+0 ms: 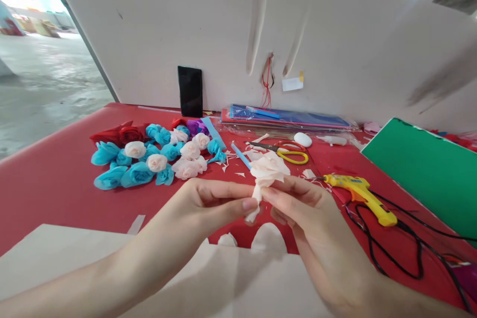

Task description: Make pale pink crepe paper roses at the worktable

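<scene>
Pale pink ruffled paper rose [269, 168] is held up between both hands above the red tabletop [48, 149], near the middle of the view. Its narrow twisted tail is pinched by the left hand [219, 203], thumb and forefinger nearly together. Its base, just under the petals, is gripped by the right hand [313, 213], thumb against fingers; the lower fingers are loosely curled. Bloom tilted slightly, petals up, tail down.

Below the hands, a rounded pale pink paper petal [270, 237] is seen beside the edge of a large off-white sheet [59, 248]. Blue, pink, red and purple paper flowers [137, 173] are clustered to the left. Behind the rose, metal scissors with red and yellow handles [276, 148] are laid among paper scraps, with a white oval object [302, 139] just beside. A yellow glue gun [363, 194] is placed to the right, near a green rectangular board [421, 179]. A flat black device [190, 92] is leaned against the pale wall [156, 25].
</scene>
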A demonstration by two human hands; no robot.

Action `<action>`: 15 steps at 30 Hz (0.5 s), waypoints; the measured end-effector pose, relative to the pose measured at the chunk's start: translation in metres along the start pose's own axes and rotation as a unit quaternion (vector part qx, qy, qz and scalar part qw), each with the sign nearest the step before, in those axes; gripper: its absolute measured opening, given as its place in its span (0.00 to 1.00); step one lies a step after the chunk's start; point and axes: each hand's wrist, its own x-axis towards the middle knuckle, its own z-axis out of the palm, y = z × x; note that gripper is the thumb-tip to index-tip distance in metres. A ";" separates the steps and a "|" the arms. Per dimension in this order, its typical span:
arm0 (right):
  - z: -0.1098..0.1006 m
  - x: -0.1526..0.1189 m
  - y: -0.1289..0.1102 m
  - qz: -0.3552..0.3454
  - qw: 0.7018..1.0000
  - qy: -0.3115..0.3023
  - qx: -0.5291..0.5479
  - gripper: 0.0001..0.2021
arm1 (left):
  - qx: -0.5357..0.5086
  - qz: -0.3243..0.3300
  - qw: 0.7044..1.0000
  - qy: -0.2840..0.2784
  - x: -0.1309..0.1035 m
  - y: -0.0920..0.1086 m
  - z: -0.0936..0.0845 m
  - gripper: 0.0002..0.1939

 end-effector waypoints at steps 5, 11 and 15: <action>-0.001 0.002 -0.002 -0.040 0.999 -0.020 -0.023 0.04 | -0.063 -0.020 0.997 -0.029 -0.001 0.001 0.000 0.07; -0.007 0.003 -0.006 -0.030 0.996 0.064 -0.051 0.02 | -0.089 -0.046 0.995 -0.012 0.002 0.004 -0.001 0.05; -0.026 0.007 -0.011 -0.101 0.980 0.123 -0.122 0.06 | -0.066 -0.068 0.995 0.014 0.007 -0.003 -0.001 0.08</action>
